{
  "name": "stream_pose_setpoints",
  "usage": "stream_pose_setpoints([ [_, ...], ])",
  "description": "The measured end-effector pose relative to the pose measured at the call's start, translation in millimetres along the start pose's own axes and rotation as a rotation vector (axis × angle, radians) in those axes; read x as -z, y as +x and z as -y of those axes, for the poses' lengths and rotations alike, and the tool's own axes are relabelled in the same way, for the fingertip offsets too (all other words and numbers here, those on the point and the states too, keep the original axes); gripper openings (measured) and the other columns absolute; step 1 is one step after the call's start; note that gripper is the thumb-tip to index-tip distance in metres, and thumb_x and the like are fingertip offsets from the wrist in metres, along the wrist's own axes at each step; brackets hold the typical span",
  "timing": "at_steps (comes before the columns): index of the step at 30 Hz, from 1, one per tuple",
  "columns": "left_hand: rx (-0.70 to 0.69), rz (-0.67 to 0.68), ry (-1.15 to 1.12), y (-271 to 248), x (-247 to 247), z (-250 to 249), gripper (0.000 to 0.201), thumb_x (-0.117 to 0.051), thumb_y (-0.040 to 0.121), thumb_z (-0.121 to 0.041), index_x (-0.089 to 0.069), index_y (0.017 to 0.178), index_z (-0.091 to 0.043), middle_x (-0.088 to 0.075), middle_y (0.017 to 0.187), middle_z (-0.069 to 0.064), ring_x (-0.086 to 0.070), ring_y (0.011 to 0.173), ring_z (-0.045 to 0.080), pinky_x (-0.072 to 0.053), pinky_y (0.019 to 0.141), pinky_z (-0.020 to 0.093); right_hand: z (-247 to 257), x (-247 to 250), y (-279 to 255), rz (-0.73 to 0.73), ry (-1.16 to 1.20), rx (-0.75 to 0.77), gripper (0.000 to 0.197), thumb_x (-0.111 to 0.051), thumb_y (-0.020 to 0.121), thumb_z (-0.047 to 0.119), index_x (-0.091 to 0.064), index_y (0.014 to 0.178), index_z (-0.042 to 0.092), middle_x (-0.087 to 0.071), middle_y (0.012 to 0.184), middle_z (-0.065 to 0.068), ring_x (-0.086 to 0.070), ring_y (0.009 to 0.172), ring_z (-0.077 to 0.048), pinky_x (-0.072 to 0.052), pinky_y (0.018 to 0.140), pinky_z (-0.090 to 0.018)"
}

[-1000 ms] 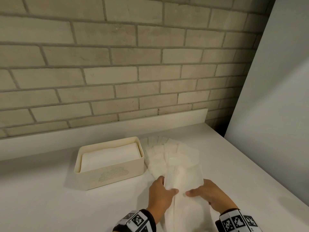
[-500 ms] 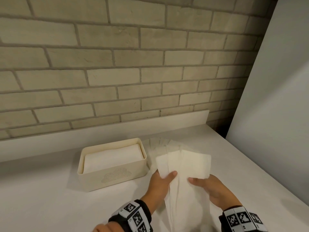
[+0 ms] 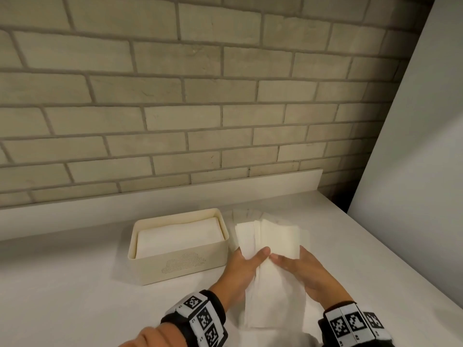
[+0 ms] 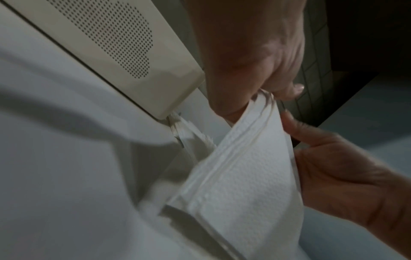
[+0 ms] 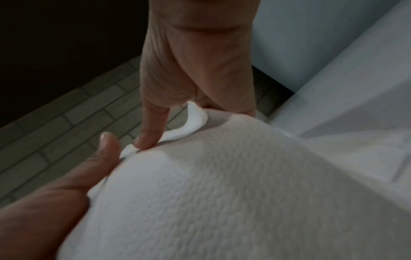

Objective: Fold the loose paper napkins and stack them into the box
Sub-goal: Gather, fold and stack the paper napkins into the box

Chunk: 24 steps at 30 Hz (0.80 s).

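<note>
A cream box [image 3: 150, 266] with a dotted cloud on its front stands on the white counter, with folded napkins [image 3: 179, 235] lying inside it. Just right of the box both hands hold one long white napkin [image 3: 273, 240], thumbs on top near its middle, its far half raised. My left hand [image 3: 246, 262] pinches the left edge and my right hand [image 3: 292, 266] the right edge. In the left wrist view the left hand [image 4: 266, 73] grips the napkin [image 4: 244, 167] beside the box [image 4: 133, 58]. In the right wrist view the right hand [image 5: 177, 98] holds the napkin [image 5: 222, 193].
More loose napkins [image 3: 246, 214] lie fanned on the counter behind the held one, next to the box's right end. A brick wall [image 3: 200, 108] with a low white ledge [image 3: 225, 189] runs behind, and a pale panel [image 3: 413, 159] closes off the right side.
The napkin's far half has lifted off the loose pile. My thumbs have come closer together at its middle, and both hands sit a little nearer the box.
</note>
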<state>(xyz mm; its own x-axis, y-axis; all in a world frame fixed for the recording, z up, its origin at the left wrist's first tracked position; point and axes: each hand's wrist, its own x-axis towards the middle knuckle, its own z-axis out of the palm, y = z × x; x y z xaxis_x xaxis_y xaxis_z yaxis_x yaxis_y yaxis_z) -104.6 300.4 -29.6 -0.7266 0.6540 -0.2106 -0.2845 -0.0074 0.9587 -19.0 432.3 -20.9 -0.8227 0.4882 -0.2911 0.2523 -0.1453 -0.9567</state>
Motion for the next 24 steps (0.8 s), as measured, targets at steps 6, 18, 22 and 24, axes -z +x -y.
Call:
stream_pose_setpoints([
  [6, 0.014, 0.011, -0.081, -4, 14, -17, 0.033, -0.07, 0.083, -0.023, -0.064, 0.113, -0.01, -0.072, 0.105, 0.01, -0.069, 0.097, 0.027, -0.056, 0.085, 0.043, 24, -22, -10, 0.341, -0.046, 0.124, 0.072, -0.078, 0.063, -0.001, -0.05, 0.124, 0.025, -0.071, 0.109, -0.005, -0.069, 0.101, -0.023, -0.057, 0.082, -0.04],
  [18, -0.237, -0.341, -0.126, -16, 136, -87, 0.024, -0.071, 0.077, 0.002, -0.064, 0.095, -0.012, -0.071, 0.1, 0.012, -0.066, 0.09, 0.026, -0.052, 0.09, 0.043, 55, -52, 46, -0.018, -0.081, 0.184, 0.015, -0.073, 0.074, 0.0, -0.068, 0.087, 0.005, -0.071, 0.094, -0.012, -0.065, 0.092, -0.03, -0.051, 0.092, -0.041],
  [22, -0.255, -0.438, 0.083, -16, 172, -90, 0.029, -0.072, 0.075, 0.005, -0.062, 0.092, -0.016, -0.068, 0.103, 0.014, -0.066, 0.089, 0.026, -0.052, 0.089, 0.041, 77, -92, 56, 0.017, 0.054, 0.285, 0.019, -0.064, 0.081, -0.004, -0.062, 0.083, 0.015, -0.065, 0.087, -0.006, -0.062, 0.082, -0.023, -0.052, 0.079, -0.035],
  [24, -0.251, -0.471, 0.129, -17, 177, -86, 0.035, -0.073, 0.075, 0.005, -0.058, 0.101, -0.014, -0.066, 0.102, 0.01, -0.064, 0.094, 0.026, -0.052, 0.087, 0.038, 75, -112, 61, 0.06, 0.009, 0.268, 0.023, -0.067, 0.079, -0.003, -0.06, 0.081, 0.018, -0.064, 0.085, -0.005, -0.061, 0.077, -0.02, -0.051, 0.068, -0.031],
])
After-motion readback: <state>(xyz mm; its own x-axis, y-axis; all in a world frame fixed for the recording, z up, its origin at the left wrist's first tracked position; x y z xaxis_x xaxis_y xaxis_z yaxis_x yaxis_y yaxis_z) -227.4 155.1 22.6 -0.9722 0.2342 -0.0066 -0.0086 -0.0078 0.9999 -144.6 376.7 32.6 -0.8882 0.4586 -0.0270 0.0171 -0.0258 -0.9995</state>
